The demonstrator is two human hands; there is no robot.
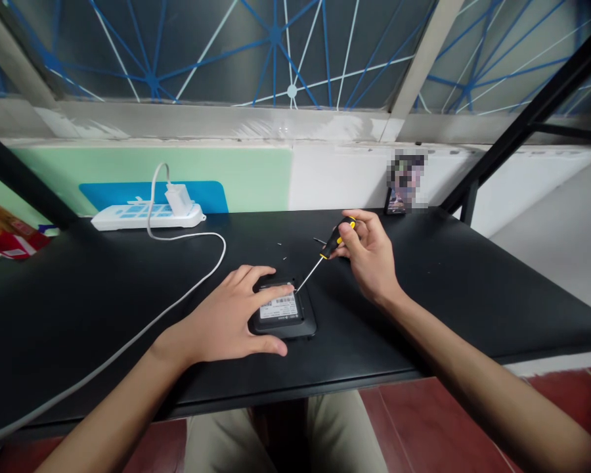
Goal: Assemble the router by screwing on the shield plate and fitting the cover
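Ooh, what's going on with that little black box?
A person's left hand is spread over the black box, which lies on the dark table with its white label facing up. The right hand holds a black and yellow screwdriver on a slant, its tip at the box, close to the left pointing finger. Two tiny pieces, too small to make out, lie just beyond it.

Dark windows are spanning the upper background, blue and white lines crisscrossing them. Pale frame bars are standing between them. Below, a white wall is adjoining a pale green panel to the left. A black desk is running along both, slanting black posts rising near its ends. Reddish floor tiles are showing beneath the desk.
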